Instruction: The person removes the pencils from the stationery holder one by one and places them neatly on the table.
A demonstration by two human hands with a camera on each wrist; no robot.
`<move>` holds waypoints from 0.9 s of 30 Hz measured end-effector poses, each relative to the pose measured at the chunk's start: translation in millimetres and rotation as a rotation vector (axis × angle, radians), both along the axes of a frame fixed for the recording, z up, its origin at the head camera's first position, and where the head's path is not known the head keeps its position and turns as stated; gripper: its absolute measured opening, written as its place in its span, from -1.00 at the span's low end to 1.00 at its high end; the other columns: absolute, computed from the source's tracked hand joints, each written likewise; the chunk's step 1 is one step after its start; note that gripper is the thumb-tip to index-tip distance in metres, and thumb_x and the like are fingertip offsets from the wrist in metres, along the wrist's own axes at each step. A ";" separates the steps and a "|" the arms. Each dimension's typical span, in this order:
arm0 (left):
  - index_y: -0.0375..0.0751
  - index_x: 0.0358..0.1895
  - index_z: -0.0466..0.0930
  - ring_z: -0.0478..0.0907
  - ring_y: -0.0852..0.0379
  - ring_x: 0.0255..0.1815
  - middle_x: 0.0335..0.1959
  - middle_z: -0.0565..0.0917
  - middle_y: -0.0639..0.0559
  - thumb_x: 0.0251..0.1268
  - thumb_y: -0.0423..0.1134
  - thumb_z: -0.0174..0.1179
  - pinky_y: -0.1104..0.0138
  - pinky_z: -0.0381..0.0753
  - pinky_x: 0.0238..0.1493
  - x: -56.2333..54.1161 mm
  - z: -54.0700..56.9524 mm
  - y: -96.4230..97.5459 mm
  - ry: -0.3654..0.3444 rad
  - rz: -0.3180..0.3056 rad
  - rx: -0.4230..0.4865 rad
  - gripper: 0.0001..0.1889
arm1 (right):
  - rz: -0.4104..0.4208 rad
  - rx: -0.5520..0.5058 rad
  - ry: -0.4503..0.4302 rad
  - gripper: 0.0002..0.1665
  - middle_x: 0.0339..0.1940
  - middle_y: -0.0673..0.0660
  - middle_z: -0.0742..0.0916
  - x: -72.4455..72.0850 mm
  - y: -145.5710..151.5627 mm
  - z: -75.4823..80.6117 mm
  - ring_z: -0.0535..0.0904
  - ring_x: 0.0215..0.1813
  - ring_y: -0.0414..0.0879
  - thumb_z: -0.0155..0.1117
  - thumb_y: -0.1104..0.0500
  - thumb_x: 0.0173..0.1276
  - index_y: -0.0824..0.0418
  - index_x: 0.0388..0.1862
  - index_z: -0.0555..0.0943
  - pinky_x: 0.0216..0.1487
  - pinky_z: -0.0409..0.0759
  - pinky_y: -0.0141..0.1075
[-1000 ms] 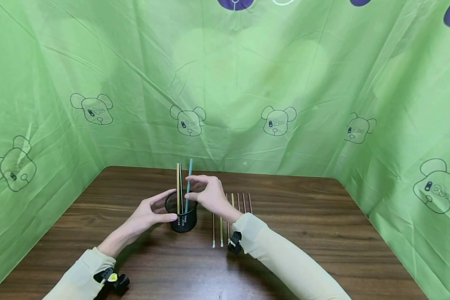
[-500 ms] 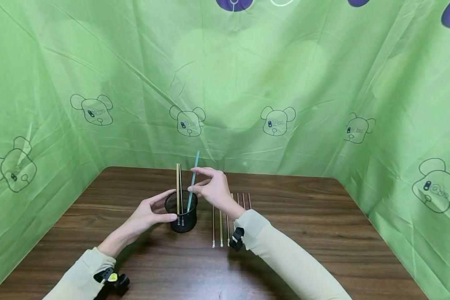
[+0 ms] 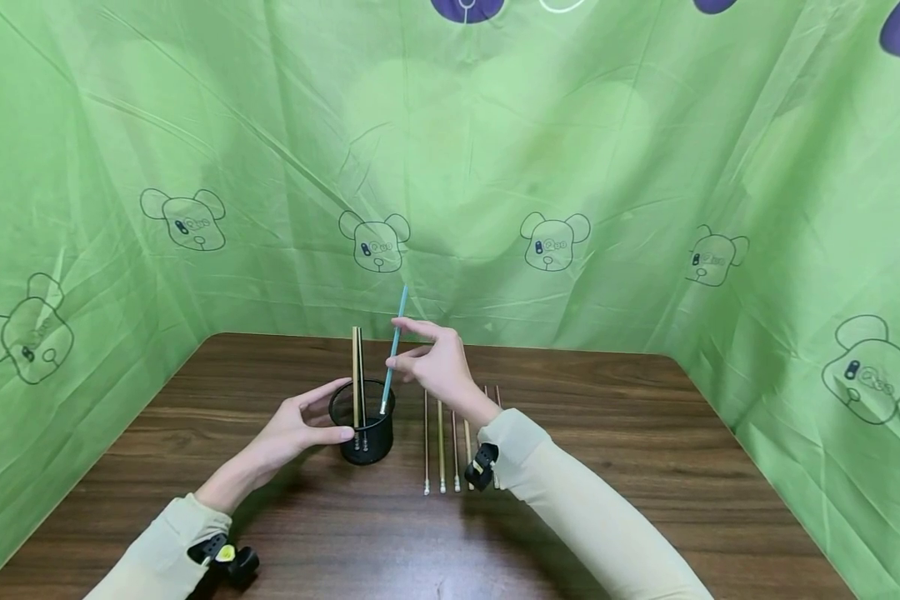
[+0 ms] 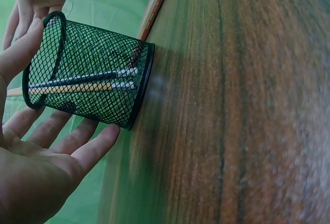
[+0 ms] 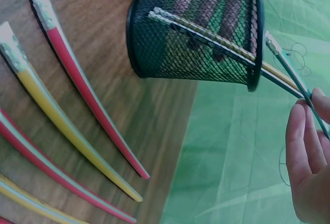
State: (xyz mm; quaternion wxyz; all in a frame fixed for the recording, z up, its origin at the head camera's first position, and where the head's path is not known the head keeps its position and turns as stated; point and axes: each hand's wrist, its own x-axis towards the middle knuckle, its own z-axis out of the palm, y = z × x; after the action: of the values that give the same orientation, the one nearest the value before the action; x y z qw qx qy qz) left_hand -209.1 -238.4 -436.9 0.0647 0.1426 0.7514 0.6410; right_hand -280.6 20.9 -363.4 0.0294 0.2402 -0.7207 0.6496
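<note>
A black mesh pencil cup (image 3: 375,443) stands upright on the wooden table. My left hand (image 3: 288,435) holds it from the left, thumb on the near side and fingers curving behind, as the left wrist view also shows. Two pencils (image 3: 356,360), one yellowish and one dark, stand in the cup with their eraser ends down. Above the cup my right hand (image 3: 444,367) pinches a blue pencil (image 3: 393,348) between thumb and fingers. This pencil tilts right, and in the right wrist view its eraser end (image 5: 272,43) is just outside the rim.
Right of the cup, several red and yellow pencils (image 3: 442,454) lie side by side on the table (image 3: 607,450), eraser ends toward me. The right forearm covers some of them. A green curtain (image 3: 465,167) hangs behind and at both sides.
My right hand has lifted the blue pencil up and to the right, from inside the cup to its rim. The left hand and cup have stayed put.
</note>
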 end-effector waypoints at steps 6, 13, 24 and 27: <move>-0.13 0.66 0.24 0.44 -0.37 0.42 0.46 0.47 -0.34 0.34 -0.31 0.47 0.29 0.59 0.16 -0.5 -1.4 0.1 0.001 0.003 0.008 -0.13 | 0.016 -0.016 -0.005 -0.28 0.28 0.15 0.65 -0.9 6.5 6.4 0.82 -0.26 0.02 0.57 0.46 0.23 0.02 0.34 0.71 -0.30 0.75 0.11; -0.15 0.65 0.25 0.44 -0.40 0.41 0.44 0.48 -0.36 0.33 -0.32 0.47 0.31 0.58 0.16 -0.4 -0.3 1.0 0.016 0.002 0.012 -0.14 | 0.010 -0.003 -0.015 -0.26 0.34 0.12 0.65 -1.9 15.9 6.4 0.82 -0.26 0.10 0.58 0.45 0.23 -0.03 0.35 0.70 -0.29 0.74 0.16; -0.13 0.65 0.25 0.43 -0.36 0.43 0.47 0.47 -0.32 0.32 -0.30 0.49 0.31 0.58 0.16 0.2 -0.7 0.5 0.005 0.016 0.000 -0.13 | 0.032 0.034 -0.039 -0.26 0.27 0.08 0.68 1.4 38.3 -12.0 0.82 -0.25 0.09 0.56 0.46 0.24 0.03 0.37 0.68 -0.35 0.75 0.07; -0.12 0.65 0.25 0.42 -0.36 0.44 0.48 0.46 -0.31 0.32 -0.30 0.49 0.32 0.57 0.16 -0.1 -1.6 0.4 0.004 0.016 0.002 -0.13 | 0.024 0.047 -0.046 -0.26 0.24 0.08 0.68 3.9 45.0 -18.0 0.82 -0.27 0.01 0.56 0.48 0.22 0.06 0.37 0.68 -0.33 0.74 0.12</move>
State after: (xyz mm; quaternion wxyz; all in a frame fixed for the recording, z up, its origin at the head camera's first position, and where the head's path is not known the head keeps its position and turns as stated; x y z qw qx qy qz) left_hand -209.1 -238.0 -438.5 0.0579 0.1382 0.7521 0.6418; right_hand -276.7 65.9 -381.4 -0.0008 0.2344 -0.7333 0.6382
